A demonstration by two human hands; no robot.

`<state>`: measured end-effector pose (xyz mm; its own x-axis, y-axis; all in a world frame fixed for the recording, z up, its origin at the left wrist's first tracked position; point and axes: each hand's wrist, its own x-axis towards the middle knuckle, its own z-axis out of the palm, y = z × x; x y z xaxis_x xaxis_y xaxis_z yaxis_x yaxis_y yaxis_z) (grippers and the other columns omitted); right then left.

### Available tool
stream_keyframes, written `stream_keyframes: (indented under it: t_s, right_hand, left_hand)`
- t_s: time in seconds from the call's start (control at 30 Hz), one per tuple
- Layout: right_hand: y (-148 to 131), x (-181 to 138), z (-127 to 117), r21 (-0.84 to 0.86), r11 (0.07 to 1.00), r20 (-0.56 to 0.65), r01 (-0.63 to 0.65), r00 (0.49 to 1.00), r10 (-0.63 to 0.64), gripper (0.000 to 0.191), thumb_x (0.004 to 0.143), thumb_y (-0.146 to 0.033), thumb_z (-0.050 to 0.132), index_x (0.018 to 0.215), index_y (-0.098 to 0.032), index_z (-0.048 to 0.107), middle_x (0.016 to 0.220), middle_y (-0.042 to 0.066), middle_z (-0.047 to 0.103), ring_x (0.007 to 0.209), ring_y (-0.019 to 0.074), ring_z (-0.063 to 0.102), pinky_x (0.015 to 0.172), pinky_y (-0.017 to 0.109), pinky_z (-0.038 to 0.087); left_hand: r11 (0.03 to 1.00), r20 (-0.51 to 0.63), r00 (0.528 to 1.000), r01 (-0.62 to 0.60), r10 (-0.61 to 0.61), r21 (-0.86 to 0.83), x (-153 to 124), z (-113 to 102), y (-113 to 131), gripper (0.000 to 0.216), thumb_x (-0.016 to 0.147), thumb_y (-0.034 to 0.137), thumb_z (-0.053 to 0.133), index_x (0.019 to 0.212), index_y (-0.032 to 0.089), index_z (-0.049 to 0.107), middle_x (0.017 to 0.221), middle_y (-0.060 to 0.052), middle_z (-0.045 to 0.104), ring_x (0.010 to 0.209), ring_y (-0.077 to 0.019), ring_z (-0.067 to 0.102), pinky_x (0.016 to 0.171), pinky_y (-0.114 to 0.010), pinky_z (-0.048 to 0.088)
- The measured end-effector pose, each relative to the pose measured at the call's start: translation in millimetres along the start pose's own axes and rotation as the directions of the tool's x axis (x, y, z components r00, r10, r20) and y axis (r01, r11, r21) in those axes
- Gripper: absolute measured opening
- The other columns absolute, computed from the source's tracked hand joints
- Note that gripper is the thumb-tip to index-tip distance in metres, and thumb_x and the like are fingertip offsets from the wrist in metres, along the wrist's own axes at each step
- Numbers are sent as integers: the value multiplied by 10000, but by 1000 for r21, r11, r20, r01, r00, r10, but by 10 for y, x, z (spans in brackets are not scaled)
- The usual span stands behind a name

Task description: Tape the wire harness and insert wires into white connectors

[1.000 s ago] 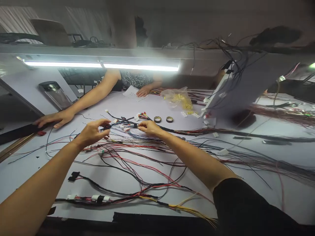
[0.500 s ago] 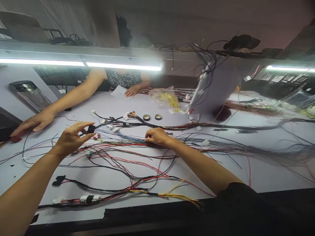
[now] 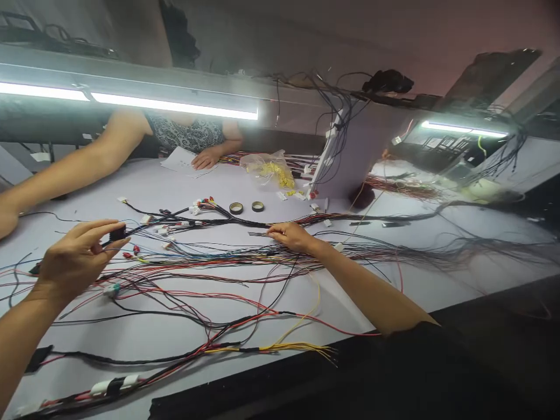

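Head view: left hand [image 3: 72, 259] pinches a black connector [image 3: 117, 234] between thumb and fingertips, raised just above the wires [image 3: 210, 271] sprawled over the white table [image 3: 184, 189]. Right hand [image 3: 292, 235] lies on the wires farther right, fingertips pressed to a small dark strip [image 3: 258, 234]. Beyond sit two tape rolls [image 3: 246, 206] and a bag [image 3: 268, 170] of yellow parts. Across the table, another person's hand [image 3: 205, 158] rests on paper [image 3: 180, 158].

One head-worn view looks forward and down from close above the left hand [image 3: 72, 259] and right hand [image 3: 292, 235], facing across the surface [image 3: 437, 291].
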<state>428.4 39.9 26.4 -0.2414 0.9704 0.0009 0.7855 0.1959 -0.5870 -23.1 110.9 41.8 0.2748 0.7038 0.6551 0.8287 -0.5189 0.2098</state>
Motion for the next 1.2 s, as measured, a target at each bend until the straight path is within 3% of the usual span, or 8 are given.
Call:
stream_keyframes:
  t_s: [0.13,0.37,0.53,0.7,0.9,1.07,1.13,1.2]
  right_hand:
    - [-124,92,44,34,999,72,25,997,-27,235,915,-282,545,1063,-203,710,1029,30,718,903,148,645,806,236,443]
    - [-905,809,598,239,958,136,159,971,-195,343,909,-295,563,1238,-218,621,1194,44,669,1057,156,619,881,239,447]
    - [-1098,1093,804,207,967,242,149,950,-198,276,816,-370,678,1030,-197,702,887,7,692,821,141,601,713,220,418]
    - [-991,1138,722,449,893,235,24,961,-144,224,855,-343,604,814,-135,674,611,-47,522,565,76,442,568,199,353]
    - [-973,1161,625,518,849,34,104,989,-143,210,859,-321,570,760,-143,621,576,-69,416,545,73,366,553,206,294]
    - [-1011,1099,556,644,751,-183,148,982,-36,244,826,-368,584,720,-149,602,563,-70,410,533,75,371,541,208,295]
    - [-1023,1085,548,690,707,-205,153,979,-11,287,807,-407,612,679,-151,586,548,-73,403,510,65,357,510,201,287]
    - [-1038,1082,528,750,643,-236,154,971,43,315,794,-435,636,672,-149,583,540,-76,407,488,54,353,484,191,290]
  left_hand:
    - [1000,-48,999,12,-13,-11,31,20,44,305,835,446,596,1092,284,629,1239,7,628,602,-101,484,829,-327,511]
    - [1000,-82,996,29,-29,2,86,30,131,344,861,403,580,1137,200,615,1258,-56,618,747,-128,594,932,-352,478]
    - [998,-51,996,69,-69,-2,28,-34,109,361,864,393,573,1174,211,599,1308,-53,581,822,-146,625,926,-364,488]
    - [995,92,995,52,-44,-85,-160,-36,44,359,849,409,573,1152,219,607,1202,-71,617,1093,-210,584,983,-382,459]
    - [971,497,867,87,36,-223,-242,6,-83,434,779,459,619,1163,258,631,1310,-89,575,1172,-249,557,1026,-413,412]
    - [980,541,836,18,93,-197,119,-34,48,698,750,415,611,1405,238,446,1480,-104,423,1337,-277,409,1086,-437,336]
    - [992,547,836,27,44,-120,274,10,151,859,707,413,615,1482,197,316,1520,-133,362,1377,-314,348,1113,-493,271]
    - [998,607,793,68,-44,-16,377,96,230,948,670,414,626,1508,180,249,1514,-155,368,1378,-355,339,1121,-579,167]
